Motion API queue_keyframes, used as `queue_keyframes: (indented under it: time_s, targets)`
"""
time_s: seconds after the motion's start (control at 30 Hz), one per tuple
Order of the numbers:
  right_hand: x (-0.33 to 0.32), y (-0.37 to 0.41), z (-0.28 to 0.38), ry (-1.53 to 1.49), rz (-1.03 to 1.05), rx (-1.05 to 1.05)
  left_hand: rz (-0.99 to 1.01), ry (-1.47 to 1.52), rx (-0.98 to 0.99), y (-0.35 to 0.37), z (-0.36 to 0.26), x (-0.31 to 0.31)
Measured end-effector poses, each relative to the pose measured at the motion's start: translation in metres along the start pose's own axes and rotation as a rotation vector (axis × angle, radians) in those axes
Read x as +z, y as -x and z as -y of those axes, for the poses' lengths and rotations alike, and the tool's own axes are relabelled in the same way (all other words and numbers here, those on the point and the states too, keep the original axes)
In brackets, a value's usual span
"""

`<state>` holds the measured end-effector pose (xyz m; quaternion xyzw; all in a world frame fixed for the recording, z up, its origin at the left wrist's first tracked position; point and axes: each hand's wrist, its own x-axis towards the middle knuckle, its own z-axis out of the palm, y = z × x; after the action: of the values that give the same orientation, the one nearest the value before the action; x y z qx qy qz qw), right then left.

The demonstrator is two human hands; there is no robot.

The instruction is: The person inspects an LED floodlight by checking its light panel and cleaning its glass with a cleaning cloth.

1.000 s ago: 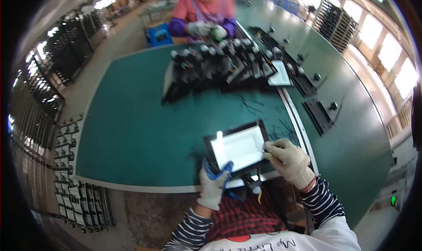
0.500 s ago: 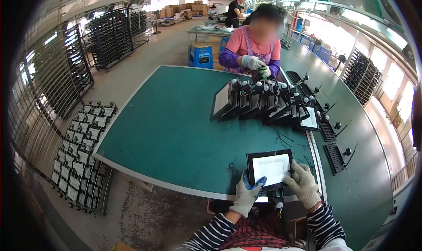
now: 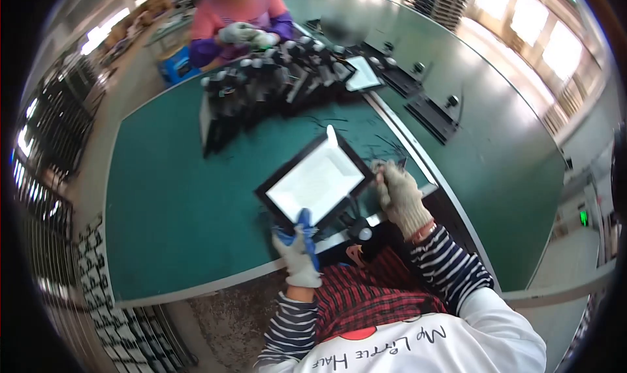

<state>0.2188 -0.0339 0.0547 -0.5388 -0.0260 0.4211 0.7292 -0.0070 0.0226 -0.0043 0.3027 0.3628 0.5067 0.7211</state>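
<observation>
A floodlight [image 3: 317, 180] with a black frame and bright white face is tilted above the near edge of the green table. My left hand [image 3: 299, 249], in a white glove with blue on the fingers, grips its lower left edge, thumb over the front. Below the lamp hangs a black sensor with a white dome [image 3: 366, 233]. At the lamp's right corner is my right hand [image 3: 400, 196], in a cream knitted glove, its fingers curled closed. A small dark tip shows beside those fingers; what they hold is not clear.
A row of black floodlights with sensors [image 3: 274, 79] stands across the table [image 3: 176, 210]. Behind it a co-worker in purple sleeves [image 3: 282, 25] works with gloved hands. Black lamp bodies [image 3: 431, 118] lie on the right-hand bench. Cut black ties [image 3: 385, 144] are scattered near the metal rail.
The view has swung right and down. The floodlight has turned from nearly level to a slant in my left hand. My right hand has shifted to its right corner, fingers curled.
</observation>
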Motion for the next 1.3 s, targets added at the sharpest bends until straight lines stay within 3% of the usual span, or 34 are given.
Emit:
queue_keyframes:
  time_s: [0.07,0.1,0.23,0.33,0.37,0.4,0.47,0.57,0.63,0.7,0.8,0.93,1.07,1.17,1.2,1.23,1.3]
  targets:
    - [-0.017,-0.012,0.008,-0.314,-0.020,0.027,0.057,-0.055,0.058,-0.007,0.000,-0.003]
    - [-0.023,-0.014,0.013,-0.331,-0.046,0.037,0.117,-0.086,0.110,-0.009,-0.001,-0.003]
    - [-0.031,0.001,0.031,-0.070,-0.015,0.026,0.004,-0.246,0.259,-0.005,-0.005,0.011]
    - [-0.031,0.016,0.043,0.356,0.053,-0.040,0.012,-0.255,0.229,-0.007,-0.005,0.006]
    - [-0.039,0.010,0.030,0.756,0.167,-0.363,0.015,-0.258,0.217,-0.007,-0.006,0.006]
    - [-0.047,0.004,0.018,1.124,0.147,-0.745,0.019,-0.261,0.204,-0.007,-0.007,0.005]
    - [-0.020,0.029,0.024,1.120,0.095,-0.774,0.057,-0.250,0.126,-0.005,-0.008,-0.003]
    - [-0.018,0.048,0.034,1.351,0.287,-0.727,0.034,-0.149,0.090,0.005,-0.021,0.014]
    - [-0.012,0.056,0.037,1.522,0.314,-0.670,0.063,-0.266,0.106,0.001,-0.022,0.013]
    - [0.000,0.048,0.043,1.557,0.327,-0.674,0.066,-0.342,0.094,-0.002,-0.024,0.010]
    - [0.004,0.042,0.043,1.540,0.378,-0.648,-0.072,-0.222,0.043,0.003,-0.024,0.012]
    - [0.004,0.036,0.044,1.544,0.392,-0.721,0.012,-0.274,0.075,-0.003,-0.026,0.012]
    - [0.011,0.017,0.046,1.525,0.394,-0.696,-0.106,-0.184,0.058,0.001,-0.023,0.012]
    - [-0.007,0.040,0.045,1.587,0.437,-0.652,0.044,-0.262,0.102,-0.004,-0.021,0.004]
    - [-0.020,0.038,0.032,1.554,0.412,-0.765,0.094,-0.290,0.129,-0.006,-0.015,-0.003]
    - [-0.014,0.039,0.036,1.551,0.407,-0.745,0.113,-0.423,0.099,-0.007,-0.021,-0.002]
    - [0.004,0.023,0.042,1.474,0.381,-0.787,0.098,-0.372,0.081,-0.004,-0.020,-0.001]
